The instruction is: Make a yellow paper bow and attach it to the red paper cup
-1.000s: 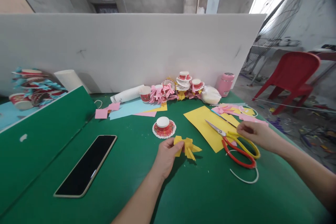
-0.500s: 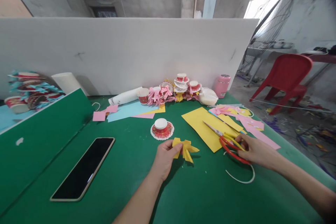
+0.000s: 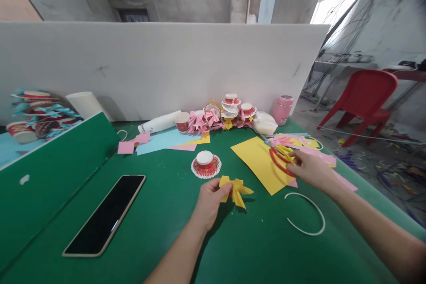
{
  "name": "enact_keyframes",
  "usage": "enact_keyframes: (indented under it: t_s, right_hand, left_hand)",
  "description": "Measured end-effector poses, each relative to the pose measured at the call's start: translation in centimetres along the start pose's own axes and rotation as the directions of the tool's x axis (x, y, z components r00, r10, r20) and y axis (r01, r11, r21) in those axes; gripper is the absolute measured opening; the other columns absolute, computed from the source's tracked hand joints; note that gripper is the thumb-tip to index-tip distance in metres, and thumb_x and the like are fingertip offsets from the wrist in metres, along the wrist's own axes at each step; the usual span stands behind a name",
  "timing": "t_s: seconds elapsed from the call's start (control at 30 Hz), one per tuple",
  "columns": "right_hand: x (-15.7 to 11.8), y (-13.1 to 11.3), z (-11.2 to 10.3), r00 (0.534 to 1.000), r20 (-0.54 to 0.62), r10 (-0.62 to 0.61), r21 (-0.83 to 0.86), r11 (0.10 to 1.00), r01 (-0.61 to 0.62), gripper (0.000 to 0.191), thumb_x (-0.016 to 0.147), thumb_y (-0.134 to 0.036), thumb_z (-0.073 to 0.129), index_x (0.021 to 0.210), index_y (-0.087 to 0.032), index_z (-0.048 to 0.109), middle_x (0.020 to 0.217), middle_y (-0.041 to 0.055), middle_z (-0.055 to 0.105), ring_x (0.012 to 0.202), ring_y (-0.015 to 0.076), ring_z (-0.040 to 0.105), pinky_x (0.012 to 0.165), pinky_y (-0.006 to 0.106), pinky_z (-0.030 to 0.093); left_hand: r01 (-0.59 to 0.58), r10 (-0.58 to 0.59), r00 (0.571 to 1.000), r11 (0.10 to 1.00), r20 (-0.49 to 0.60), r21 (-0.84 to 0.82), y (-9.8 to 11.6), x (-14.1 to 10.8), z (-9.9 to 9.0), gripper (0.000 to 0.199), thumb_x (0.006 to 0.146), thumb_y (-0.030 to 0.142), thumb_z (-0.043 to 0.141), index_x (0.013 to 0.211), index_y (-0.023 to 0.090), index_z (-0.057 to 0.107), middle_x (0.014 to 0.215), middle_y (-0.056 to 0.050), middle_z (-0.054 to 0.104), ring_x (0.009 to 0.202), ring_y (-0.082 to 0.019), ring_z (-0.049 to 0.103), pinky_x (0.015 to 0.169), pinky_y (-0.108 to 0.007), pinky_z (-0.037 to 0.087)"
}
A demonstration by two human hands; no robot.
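Pinched in my left hand is a yellow paper bow, its cut tails pointing right. My right hand is closed on the handles of red-and-yellow scissors, held over the right part of a yellow paper sheet; their blades are hard to make out. Just beyond my left hand sits a small hat-like piece made from a paper cup, with a white top and a fringed red-and-white brim. A curved white cord lies on the table below my right hand.
A phone lies at left. Along the white partition stand paper-cup hats, a stack of white cups, and a pink bottle. Pink paper scraps lie at right. A green divider stands at far left.
My right hand has moved the scissors up and away from me, leaving the white cord fully in view. My left hand with the yellow bow stays nearly still.
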State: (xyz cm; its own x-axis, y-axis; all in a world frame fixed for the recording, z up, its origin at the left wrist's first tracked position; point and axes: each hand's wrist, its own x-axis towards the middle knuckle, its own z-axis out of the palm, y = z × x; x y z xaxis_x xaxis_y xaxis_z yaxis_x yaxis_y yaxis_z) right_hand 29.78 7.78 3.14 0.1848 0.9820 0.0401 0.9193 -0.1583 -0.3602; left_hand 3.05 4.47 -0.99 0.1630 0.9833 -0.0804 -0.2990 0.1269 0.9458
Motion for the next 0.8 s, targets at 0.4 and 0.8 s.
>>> enact_keyframes:
  t_s: [0.4,0.8]
  right_hand:
    - [0.5,-0.3,1.2,0.998,0.042,-0.052,-0.136,0.989,0.057,0.032,0.082,-0.029,0.037,0.102,-0.016,0.059,0.091,0.0084,0.066,0.079,0.0202,0.062,0.061,0.026,0.042]
    - [1.8,0.4,2.5,0.991,0.137,-0.003,-0.246,0.969,0.037,0.040,0.074,-0.042,0.049,0.096,-0.011,0.060,0.093,0.0169,0.064,0.079,0.0288,0.062,0.061,0.033,0.042]
  left_hand:
    - [0.023,-0.023,0.999,1.000,-0.023,0.017,-0.3,0.0,-0.2,0.021,0.065,0.032,0.069,0.061,0.012,0.060,0.056,0.001,0.055,0.056,-0.010,0.047,0.055,-0.022,0.036]
    - [0.030,-0.030,0.999,0.999,-0.019,-0.027,0.0,-0.3,0.1,0.022,0.062,0.030,0.071,0.057,0.012,0.060,0.054,0.001,0.057,0.054,-0.009,0.048,0.054,-0.020,0.036]
